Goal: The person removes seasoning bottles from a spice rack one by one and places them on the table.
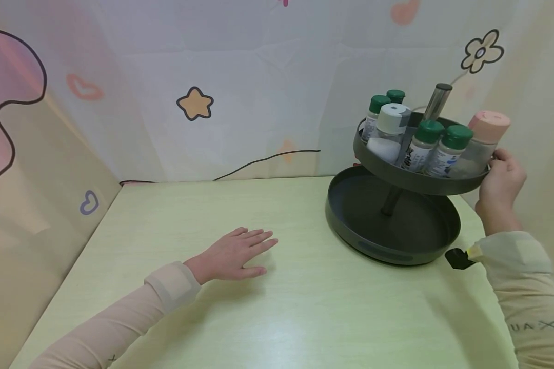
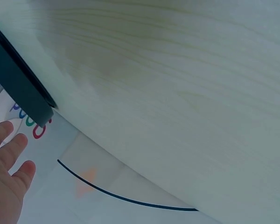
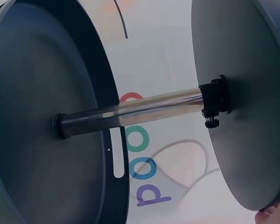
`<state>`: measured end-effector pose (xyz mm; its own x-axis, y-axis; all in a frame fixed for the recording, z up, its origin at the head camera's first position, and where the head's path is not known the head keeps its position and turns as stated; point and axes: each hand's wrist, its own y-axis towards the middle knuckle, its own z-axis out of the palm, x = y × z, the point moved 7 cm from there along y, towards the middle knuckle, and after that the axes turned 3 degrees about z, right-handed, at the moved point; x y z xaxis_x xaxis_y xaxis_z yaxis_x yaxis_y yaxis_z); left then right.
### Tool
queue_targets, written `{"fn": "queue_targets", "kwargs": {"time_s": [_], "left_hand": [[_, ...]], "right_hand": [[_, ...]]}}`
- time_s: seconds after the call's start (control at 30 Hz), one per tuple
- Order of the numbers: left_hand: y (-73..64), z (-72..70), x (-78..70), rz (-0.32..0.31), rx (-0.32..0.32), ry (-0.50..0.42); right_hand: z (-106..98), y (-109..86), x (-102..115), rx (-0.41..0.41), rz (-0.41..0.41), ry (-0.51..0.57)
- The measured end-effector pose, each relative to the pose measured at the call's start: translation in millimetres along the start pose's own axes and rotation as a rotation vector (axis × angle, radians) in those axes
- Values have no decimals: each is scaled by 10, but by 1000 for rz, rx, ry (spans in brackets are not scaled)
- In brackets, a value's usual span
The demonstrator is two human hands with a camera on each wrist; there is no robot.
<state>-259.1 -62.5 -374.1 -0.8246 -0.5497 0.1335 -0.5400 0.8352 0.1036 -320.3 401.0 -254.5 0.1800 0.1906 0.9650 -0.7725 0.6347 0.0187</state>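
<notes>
Over the desk [image 1: 304, 318], the left hand [image 1: 231, 254] is hovering, fingers straight; the right hand [image 1: 502, 183] is gripping the upper tray [image 1: 415, 180].

The lower tray [image 1: 357, 210] stands at the far right of the counter [image 1: 295, 318], and a pole [image 1: 436, 105] rises from it through the upper tray [image 1: 411, 179]. In the upper tray, front bottles [image 1: 415, 155] sit between the left-hand jar [image 1: 391, 125] and the right-hand jar [image 1: 487, 128]; rear bottles [image 1: 377, 104] stand behind the left-hand jar. My right grip [image 1: 504, 179] is at the upper tray's right rim, my left grip [image 1: 233, 253] over the counter, left of the lower tray. A curtain [image 1: 258, 102] hangs behind the counter.
</notes>
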Motion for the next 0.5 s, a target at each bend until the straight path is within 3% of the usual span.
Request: {"fn": "queue_targets", "kwargs": {"time_s": [0.27, 0.5], "left_hand": [[8, 1, -7, 0, 4, -14], [16, -10, -23, 7, 1, -11]], "right_hand": [[-8, -100, -5, -68, -46, -25], [1, -188, 8, -79, -93, -29]]}}
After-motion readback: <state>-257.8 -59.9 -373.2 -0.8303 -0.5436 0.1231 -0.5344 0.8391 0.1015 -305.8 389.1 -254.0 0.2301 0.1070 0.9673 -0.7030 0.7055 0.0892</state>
